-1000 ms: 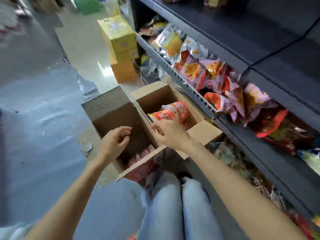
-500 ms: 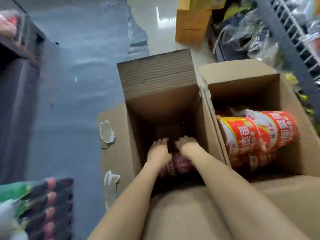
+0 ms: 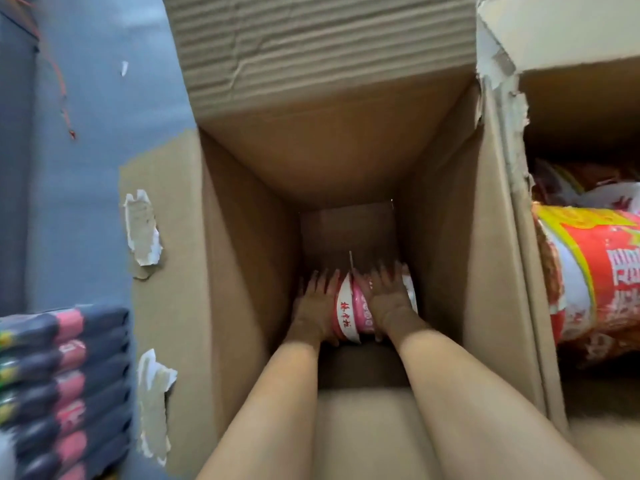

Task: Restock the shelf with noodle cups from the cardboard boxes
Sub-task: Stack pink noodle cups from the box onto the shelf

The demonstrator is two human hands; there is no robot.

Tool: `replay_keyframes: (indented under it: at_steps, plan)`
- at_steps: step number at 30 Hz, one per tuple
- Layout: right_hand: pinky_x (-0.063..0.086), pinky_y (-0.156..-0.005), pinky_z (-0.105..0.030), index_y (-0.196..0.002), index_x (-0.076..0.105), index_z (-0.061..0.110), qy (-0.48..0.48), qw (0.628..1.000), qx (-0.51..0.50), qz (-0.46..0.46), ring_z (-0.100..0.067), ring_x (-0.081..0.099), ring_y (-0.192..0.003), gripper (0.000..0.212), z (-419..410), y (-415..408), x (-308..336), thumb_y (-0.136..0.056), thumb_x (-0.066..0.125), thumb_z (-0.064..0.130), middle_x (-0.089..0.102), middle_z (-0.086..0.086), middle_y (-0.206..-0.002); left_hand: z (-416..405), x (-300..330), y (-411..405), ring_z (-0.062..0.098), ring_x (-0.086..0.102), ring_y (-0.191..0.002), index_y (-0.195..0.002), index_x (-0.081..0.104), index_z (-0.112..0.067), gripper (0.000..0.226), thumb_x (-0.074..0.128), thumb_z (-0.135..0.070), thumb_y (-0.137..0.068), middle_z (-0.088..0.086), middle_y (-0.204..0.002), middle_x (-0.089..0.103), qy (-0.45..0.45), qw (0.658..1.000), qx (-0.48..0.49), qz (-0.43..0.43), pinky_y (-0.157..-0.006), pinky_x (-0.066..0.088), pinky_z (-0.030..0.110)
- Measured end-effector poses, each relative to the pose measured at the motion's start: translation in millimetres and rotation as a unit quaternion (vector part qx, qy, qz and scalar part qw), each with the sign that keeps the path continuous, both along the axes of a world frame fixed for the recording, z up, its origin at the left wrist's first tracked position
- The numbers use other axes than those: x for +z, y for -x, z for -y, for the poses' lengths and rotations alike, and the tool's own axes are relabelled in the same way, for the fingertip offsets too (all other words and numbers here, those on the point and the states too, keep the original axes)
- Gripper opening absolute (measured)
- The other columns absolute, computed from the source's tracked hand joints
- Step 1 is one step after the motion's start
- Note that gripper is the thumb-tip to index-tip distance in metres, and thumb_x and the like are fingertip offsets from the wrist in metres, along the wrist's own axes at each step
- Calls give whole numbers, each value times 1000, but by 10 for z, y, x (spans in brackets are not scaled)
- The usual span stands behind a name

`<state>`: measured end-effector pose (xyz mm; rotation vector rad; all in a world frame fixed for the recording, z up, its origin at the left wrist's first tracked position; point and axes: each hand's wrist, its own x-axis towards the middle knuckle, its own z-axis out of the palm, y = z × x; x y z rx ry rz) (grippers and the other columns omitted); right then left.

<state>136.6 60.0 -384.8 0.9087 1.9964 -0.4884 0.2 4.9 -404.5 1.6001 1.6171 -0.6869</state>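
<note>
While both arms reach deep into the tall cardboard box point(image 3: 346, 161), we lay our left hand point(image 3: 317, 308) and right hand point(image 3: 389, 299) on pink-and-white noodle cups point(image 3: 349, 311) at its bottom, fingers spread over them; whether either hand grips a cup, we cannot tell. Red noodle cups point(image 3: 595, 275) fill the neighbouring box point(image 3: 512, 216) to the right, touching ours.

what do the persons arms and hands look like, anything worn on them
Both forearms are bare, with no sleeves in view. The left hand and right hand wear no gloves, and no watch or bracelet shows at either wrist. The fingernails look long; rings cannot be made out in the dim box.
</note>
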Motion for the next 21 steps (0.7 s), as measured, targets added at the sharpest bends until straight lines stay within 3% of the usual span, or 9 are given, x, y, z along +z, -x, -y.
replay_keyframes:
  at_steps: [4,7,11,15,19,21]
  plan:
    - [7,-114,-59,-152,7,16,-25,999,-13,-30,-40,27,-137,84,-15,31,-127,-88,58,37,31,-19,-148,-55,-76,24,31,13,-145,-153,4,-18,123,81,-51,-64,12,-158,13,-1,999,-36,16,-119,7,46]
    - [12,-115,-57,-150,15,12,-52,996,-31,-61,-42,29,-135,70,-9,38,-126,-93,50,33,32,-22,-147,-68,-16,26,30,28,-139,-152,12,-16,119,80,-55,-62,11,-153,27,-54,998,-38,16,-118,17,44]
    - [14,-116,-51,-150,13,12,-93,992,-36,-81,-42,28,-135,79,-179,53,318,-88,56,34,30,-24,-146,-156,194,70,31,30,-138,-151,18,-17,114,70,-68,-64,11,-151,31,-156,987,-40,6,-117,10,44]
    - [13,-117,-48,-151,8,14,-135,985,-29,-102,-41,25,-137,83,-414,76,957,-87,59,31,26,-24,-148,-390,718,125,34,41,-127,-149,25,-13,119,75,-67,-55,15,-141,44,-261,965,-38,-10,-113,22,44]
    - [15,-116,-46,-150,8,14,-180,979,-9,-90,-39,27,-136,111,-463,82,1651,-67,79,37,28,-21,-147,-543,1439,176,32,37,-129,-151,8,-15,127,81,-55,-55,13,-142,37,-289,954,-57,-61,-114,22,44]
    - [20,-114,-44,-149,12,13,-207,973,-8,-100,-38,33,-131,109,-429,105,2028,-67,79,36,33,-21,-143,-575,1811,197,32,37,-128,-151,7,-10,127,83,-49,-56,14,-144,34,-305,945,-94,-70,-114,20,45]
